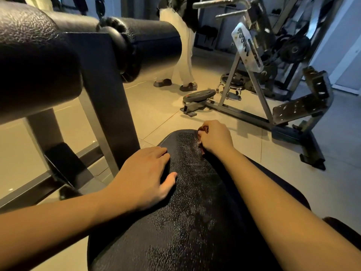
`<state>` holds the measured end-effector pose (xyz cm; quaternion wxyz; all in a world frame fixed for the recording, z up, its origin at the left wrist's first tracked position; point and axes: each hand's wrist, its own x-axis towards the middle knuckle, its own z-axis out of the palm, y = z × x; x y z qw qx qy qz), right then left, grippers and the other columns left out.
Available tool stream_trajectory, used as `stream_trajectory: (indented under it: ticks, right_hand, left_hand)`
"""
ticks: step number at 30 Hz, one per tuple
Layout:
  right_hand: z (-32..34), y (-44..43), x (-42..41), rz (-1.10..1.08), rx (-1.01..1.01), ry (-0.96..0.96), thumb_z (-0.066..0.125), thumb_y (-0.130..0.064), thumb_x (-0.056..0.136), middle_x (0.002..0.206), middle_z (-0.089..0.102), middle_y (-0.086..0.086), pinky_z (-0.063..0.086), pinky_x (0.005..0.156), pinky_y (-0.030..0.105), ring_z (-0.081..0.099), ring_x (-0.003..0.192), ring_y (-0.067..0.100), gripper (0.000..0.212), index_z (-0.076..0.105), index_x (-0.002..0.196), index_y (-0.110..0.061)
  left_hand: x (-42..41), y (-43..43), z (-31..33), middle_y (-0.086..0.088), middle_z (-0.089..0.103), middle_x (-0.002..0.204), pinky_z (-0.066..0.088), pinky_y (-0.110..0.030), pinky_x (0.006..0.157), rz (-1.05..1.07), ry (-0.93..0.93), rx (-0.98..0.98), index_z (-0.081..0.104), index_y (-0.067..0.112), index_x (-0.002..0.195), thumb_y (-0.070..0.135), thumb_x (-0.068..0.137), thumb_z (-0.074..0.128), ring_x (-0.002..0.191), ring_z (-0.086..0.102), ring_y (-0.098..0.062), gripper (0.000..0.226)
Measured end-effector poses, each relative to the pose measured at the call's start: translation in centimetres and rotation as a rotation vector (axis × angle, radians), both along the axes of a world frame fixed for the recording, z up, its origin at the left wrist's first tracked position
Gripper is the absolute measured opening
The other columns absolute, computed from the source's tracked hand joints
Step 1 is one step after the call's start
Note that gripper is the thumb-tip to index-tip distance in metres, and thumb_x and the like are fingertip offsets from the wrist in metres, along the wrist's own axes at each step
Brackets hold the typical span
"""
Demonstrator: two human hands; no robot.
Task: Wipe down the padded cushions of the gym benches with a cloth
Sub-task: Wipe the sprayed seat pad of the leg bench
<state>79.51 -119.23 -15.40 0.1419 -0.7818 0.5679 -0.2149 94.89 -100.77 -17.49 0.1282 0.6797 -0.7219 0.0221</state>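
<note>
Fingers point(207, 132) of the right hand point(214, 138) are curled tightly into a fist around a small cloth point(201, 133). Only some reddish and pale folds of the cloth show, at the thumb side of the fist and just below the knuckles. The fist presses down on the black padded cushion point(191, 192), near its far rounded end and toward its right edge.

Fingers point(158, 153) of the left hand point(144, 177) are spread flat and relaxed, holding nothing. The palm lies on the left edge of the same cushion, the fingertips reach toward the far corner of the pad, and the thumb points inward across the leather. The two hands are apart from each other, with a strip of bare cushion between them. This strip looks shiny and mottled, and more of this sheen runs from the left thumb back toward the camera.

Beyond the left fingertips, a dark metal post point(105, 98) rises from the floor and carries two thick black roller pads point(39, 61), one on each side. Far past the right knuckles, a grey machine frame point(246, 106) stands on the tiled floor point(156, 106), with a weight plate point(199, 95) lying at its foot. Further back a person in wide pale trousers point(183, 55) and dark shoes stands on the tiles; the upper body is out of view.
</note>
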Motion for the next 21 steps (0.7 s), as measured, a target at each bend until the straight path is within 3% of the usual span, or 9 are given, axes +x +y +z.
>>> stream_trajectory:
  ticks: [3, 5, 7, 10, 13, 15, 19, 21]
  right_hand:
    - [-0.2, 3.2, -0.8, 0.234, 0.005, 0.095, 0.065, -0.023, 0.096, 0.098, 0.073, 0.004, 0.042, 0.076, 0.03, 0.063, 0.094, 0.025, 0.009, 0.074, 0.095, -0.022]
    - [-0.2, 3.8, -1.3, 0.313, 0.003, 0.156, 0.065, -0.026, 0.096, 0.095, 0.072, -0.001, 0.048, 0.081, 0.033, 0.061, 0.092, 0.021, 0.01, 0.071, 0.089, -0.027]
    - [-0.2, 1.9, -1.6, 0.205, -0.005, 0.148, 0.064, -0.028, 0.096, 0.093, 0.071, 0.0, 0.052, 0.084, 0.036, 0.063, 0.092, 0.024, 0.013, 0.07, 0.085, -0.026]
    - [-0.4, 0.1, -1.7, -0.048, -0.05, 0.035, 0.062, -0.028, 0.098, 0.102, 0.073, 0.01, 0.049, 0.078, 0.035, 0.064, 0.097, 0.033, 0.015, 0.075, 0.1, -0.019]
    - [-1.0, 2.7, 0.8, 0.12, -0.052, -0.014, 0.063, -0.029, 0.097, 0.093, 0.069, 0.004, 0.04, 0.073, 0.031, 0.063, 0.092, 0.028, 0.015, 0.074, 0.094, -0.019]
    - [-1.2, 4.2, 1.0, 0.219, -0.04, 0.01, 0.064, -0.03, 0.097, 0.092, 0.071, 0.002, 0.046, 0.075, 0.033, 0.062, 0.089, 0.025, 0.015, 0.074, 0.092, -0.02]
    - [-0.7, 1.4, -3.0, -0.064, -0.037, -0.002, 0.061, -0.027, 0.098, 0.092, 0.071, 0.007, 0.045, 0.073, 0.033, 0.065, 0.094, 0.033, 0.017, 0.072, 0.088, -0.02]
    - [-0.8, 1.1, -3.1, -0.132, -0.047, 0.021, 0.06, -0.027, 0.099, 0.098, 0.072, 0.011, 0.047, 0.075, 0.035, 0.064, 0.097, 0.036, 0.018, 0.075, 0.095, -0.017]
  left_hand:
    - [-0.1, 0.0, -0.1, -0.006, 0.068, 0.122, 0.052, -0.041, 0.098, -0.002, -0.012, -0.01, 0.069, 0.012, 0.116, 0.061, 0.091, 0.03, 0.112, 0.063, -0.025, 0.068]
    - [-0.1, -0.1, -0.1, -0.006, 0.068, 0.121, 0.052, -0.041, 0.098, 0.003, -0.014, -0.008, 0.069, 0.012, 0.116, 0.06, 0.091, 0.031, 0.112, 0.063, -0.025, 0.067]
    - [-0.1, 0.0, -0.1, -0.006, 0.068, 0.121, 0.053, -0.041, 0.098, -0.001, -0.008, -0.012, 0.069, 0.011, 0.116, 0.061, 0.092, 0.03, 0.111, 0.063, -0.025, 0.067]
    - [-0.2, 0.0, 0.0, -0.005, 0.066, 0.125, 0.051, -0.041, 0.1, -0.006, -0.01, -0.008, 0.068, 0.012, 0.12, 0.062, 0.091, 0.027, 0.114, 0.061, -0.023, 0.07]
    - [0.0, -0.1, 0.0, -0.005, 0.065, 0.127, 0.049, -0.041, 0.102, -0.008, -0.002, 0.006, 0.066, 0.013, 0.122, 0.062, 0.091, 0.026, 0.116, 0.059, -0.023, 0.071]
    - [0.1, -0.1, -0.1, -0.005, 0.065, 0.126, 0.05, -0.041, 0.099, -0.015, 0.005, -0.011, 0.066, 0.013, 0.121, 0.062, 0.091, 0.027, 0.115, 0.06, -0.023, 0.07]
    - [0.1, -0.1, -0.3, -0.002, 0.063, 0.127, 0.048, -0.041, 0.1, -0.021, -0.005, -0.02, 0.064, 0.015, 0.122, 0.063, 0.092, 0.024, 0.116, 0.058, -0.021, 0.07]
    - [0.1, -0.3, -0.3, -0.001, 0.062, 0.126, 0.048, -0.039, 0.1, -0.019, -0.017, -0.014, 0.063, 0.016, 0.12, 0.063, 0.092, 0.023, 0.114, 0.057, -0.02, 0.067]
